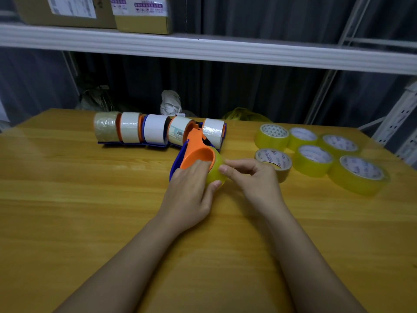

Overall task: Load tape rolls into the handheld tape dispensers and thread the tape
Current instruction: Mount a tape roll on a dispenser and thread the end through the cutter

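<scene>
An orange and blue handheld tape dispenser [195, 152] lies on the wooden table [90, 199] at centre, with a yellow tape roll [216, 171] on its hub. My left hand [191, 188] grips the dispenser and roll, fingers over the orange hub, thumb under the roll. My right hand [250, 175] pinches at the roll's right edge with curled fingers. Behind them stands a row of several loaded dispensers [158, 129] with whitish tape. Several loose yellow tape rolls [313, 159] lie to the right.
A white shelf beam [203, 50] crosses overhead with cardboard boxes [90, 12] on it. Crumpled bags [170, 102] sit behind the table's far edge. A white metal rack upright [397, 118] stands at the right.
</scene>
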Available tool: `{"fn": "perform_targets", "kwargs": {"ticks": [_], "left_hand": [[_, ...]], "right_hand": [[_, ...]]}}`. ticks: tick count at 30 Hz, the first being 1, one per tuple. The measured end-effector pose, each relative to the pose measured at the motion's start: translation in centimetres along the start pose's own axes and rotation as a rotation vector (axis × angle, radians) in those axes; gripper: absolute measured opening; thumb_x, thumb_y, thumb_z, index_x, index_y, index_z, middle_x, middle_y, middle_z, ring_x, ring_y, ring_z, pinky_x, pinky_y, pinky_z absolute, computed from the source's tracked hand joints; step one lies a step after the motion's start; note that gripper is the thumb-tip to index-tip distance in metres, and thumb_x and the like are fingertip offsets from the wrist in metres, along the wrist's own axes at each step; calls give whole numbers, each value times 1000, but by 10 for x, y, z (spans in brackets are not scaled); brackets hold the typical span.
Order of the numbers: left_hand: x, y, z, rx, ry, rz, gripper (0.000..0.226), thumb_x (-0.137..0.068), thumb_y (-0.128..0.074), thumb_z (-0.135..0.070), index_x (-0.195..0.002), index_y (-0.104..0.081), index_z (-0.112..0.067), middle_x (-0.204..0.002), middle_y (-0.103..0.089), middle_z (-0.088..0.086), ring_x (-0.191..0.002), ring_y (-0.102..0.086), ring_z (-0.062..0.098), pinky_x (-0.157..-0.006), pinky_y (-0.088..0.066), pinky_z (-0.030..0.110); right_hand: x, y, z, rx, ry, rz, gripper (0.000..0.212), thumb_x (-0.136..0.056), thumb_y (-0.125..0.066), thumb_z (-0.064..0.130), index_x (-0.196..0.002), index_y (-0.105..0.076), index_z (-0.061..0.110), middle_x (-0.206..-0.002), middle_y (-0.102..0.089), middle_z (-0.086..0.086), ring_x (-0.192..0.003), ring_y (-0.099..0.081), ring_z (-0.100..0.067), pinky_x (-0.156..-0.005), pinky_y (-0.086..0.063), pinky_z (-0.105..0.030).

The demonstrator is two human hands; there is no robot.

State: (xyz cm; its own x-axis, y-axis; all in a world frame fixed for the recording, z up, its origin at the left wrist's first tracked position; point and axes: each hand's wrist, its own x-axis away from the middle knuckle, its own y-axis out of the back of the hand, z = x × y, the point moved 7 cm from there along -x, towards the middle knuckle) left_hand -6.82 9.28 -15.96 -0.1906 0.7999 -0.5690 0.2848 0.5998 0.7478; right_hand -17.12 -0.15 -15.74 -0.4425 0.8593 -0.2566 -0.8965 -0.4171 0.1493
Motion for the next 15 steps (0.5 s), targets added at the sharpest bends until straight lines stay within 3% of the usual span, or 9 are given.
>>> {"fn": "perform_targets", "kwargs": {"ticks": [5,10,15], "left_hand": [[0,0,0,-19,-14,0,33,-90,-37,-41,-105,-48,-14,-87,-50,-4,-76,-48,15,-68,-32,31],[-1,2,-2,-29,-25,-27,33,-90,-38,-40,-107,-49,-14,-86,-42,-10,-74,-36,6,-68,-29,29],[-1,0,-1,44,-15,-2,31,-92,-42,-40,-110,-49,-16,-89,-49,-8,-76,-41,6,-70,-35,31]], "right_hand": [[0,1,-1,-95,-18,1,15,-77,-76,9,-72,-71,22,-63,-68,17,-62,-59,8,-62,-44,-7],[0,-2,0,-107,-8,36,14,-83,-71,7,-76,-68,19,-69,-66,12,-64,-58,8,-65,-47,-10],[0,1,8,41,124,-16,22,-87,-68,8,-75,-63,26,-82,-65,11,-67,-58,10,-63,-44,-6]]}}
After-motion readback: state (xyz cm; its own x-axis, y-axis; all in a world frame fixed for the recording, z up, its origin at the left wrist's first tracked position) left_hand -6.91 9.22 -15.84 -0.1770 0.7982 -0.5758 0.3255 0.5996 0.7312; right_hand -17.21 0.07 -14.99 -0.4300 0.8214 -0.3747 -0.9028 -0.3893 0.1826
